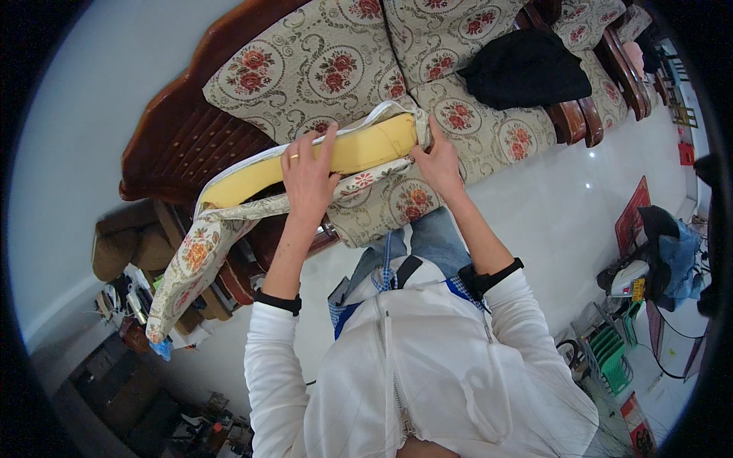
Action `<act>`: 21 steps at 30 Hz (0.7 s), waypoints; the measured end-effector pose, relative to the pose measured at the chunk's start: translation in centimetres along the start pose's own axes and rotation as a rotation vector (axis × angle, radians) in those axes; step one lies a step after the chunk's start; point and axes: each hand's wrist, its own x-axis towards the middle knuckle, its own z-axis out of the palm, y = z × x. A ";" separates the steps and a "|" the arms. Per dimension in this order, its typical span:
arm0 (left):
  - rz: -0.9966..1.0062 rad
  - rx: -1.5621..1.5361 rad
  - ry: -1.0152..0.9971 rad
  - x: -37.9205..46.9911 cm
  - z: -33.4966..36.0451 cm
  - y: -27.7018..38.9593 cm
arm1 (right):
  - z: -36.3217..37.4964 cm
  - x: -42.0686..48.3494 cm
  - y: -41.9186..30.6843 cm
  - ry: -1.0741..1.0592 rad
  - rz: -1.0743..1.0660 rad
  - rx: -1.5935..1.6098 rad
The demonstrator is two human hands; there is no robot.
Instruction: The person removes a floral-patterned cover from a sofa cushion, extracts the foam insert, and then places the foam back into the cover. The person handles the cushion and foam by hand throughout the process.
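A long yellow foam cushion insert point(372, 146) lies partly inside a floral fabric cushion cover point(194, 257), whose long side gapes along a white zip edge. My left hand point(309, 172), with a ring on one finger, rests over the foam's middle, fingers spread across the top and the thumb at the near cover edge. My right hand point(440, 163) pinches the cover's fabric at the foam's right end. The cover's left end hangs down over the sofa's arm side.
Behind stands a carved wooden sofa point(189, 137) with floral cushions point(338, 68). A black cloth point(527, 68) lies on its seat at the right. Low right are an electric scooter point(630, 277) and green stools point(610, 355); a brown chair point(131, 240) stands left.
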 end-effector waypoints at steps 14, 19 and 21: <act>0.241 -0.106 -0.007 6.0 7.3 6.1 | 0.0 -0.6 -1.3 -0.010 0.018 -0.041; 0.215 -0.146 -0.084 6.4 7.5 6.2 | 0.0 -0.4 -1.5 0.013 -0.014 -0.273; 0.236 -0.170 -0.120 6.6 7.2 5.7 | -0.2 -0.4 -1.1 -0.011 0.017 -0.328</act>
